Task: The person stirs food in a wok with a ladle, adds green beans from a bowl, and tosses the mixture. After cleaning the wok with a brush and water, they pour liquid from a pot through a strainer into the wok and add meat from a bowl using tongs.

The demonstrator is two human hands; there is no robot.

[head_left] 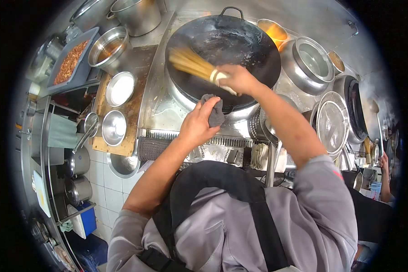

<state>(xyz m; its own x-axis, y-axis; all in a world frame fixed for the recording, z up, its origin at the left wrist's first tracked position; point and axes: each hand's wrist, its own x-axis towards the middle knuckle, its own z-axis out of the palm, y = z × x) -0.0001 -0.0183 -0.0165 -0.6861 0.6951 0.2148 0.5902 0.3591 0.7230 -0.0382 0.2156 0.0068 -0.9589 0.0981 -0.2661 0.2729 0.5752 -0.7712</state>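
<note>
A large black wok (231,50) sits on the stove, its inside dark and wet-looking with a few pale spots. My right hand (236,79) is closed round the bound end of a bamboo wok brush (190,63), whose bristles are smeared by motion over the wok's left side. At the wok's near edge, my left hand (198,122) grips a folded dark grey cloth (216,113). The cloth lies against the near rim and hides the part of the wok under it.
On the left, a wooden board (105,97) carries two metal bowls, one with white contents (120,89). A grey tub (72,61) of reddish-brown food stands behind. To the right are a metal pot (313,63), a mesh strainer (333,127) and another wok (356,106). Another person's hand (384,163) shows far right.
</note>
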